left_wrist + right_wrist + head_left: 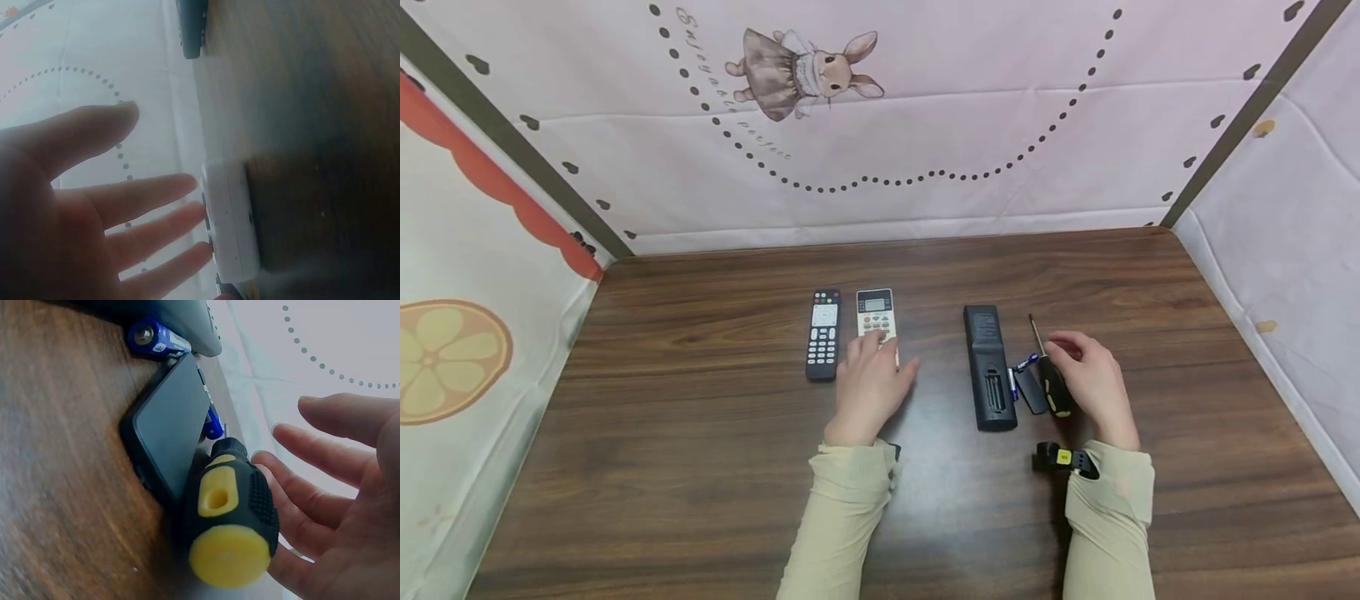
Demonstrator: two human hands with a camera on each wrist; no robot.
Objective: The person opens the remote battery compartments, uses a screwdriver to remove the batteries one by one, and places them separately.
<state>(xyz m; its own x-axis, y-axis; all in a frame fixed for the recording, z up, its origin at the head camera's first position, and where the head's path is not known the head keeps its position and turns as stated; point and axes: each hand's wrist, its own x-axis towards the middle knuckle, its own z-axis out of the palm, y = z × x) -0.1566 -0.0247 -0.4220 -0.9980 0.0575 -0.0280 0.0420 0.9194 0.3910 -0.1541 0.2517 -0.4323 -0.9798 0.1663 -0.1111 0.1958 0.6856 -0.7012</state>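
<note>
My left hand (871, 387) reaches over the white remote control (874, 304), its spread fingertips at the button face. In the left wrist view that remote (231, 219) shows edge-on, with the fingers touching or nearly touching it. A black screwdriver with yellow patches (1054, 385) lies beside my right hand (1090, 375). Seen from the right wrist, the fingers are loosely bent next to the screwdriver handle (231, 556), not wrapped round it. Left of it lie a battery cover (165, 425) and two blue-and-white batteries (156, 339). A black remote (985, 342) lies face down, its battery compartment uncovered.
Another dark remote control (823, 333) with pale buttons lies face up left of the white one. The brown wooden table (700, 467) meets a printed cloth wall (925, 142) at the back, with more cloth at both sides.
</note>
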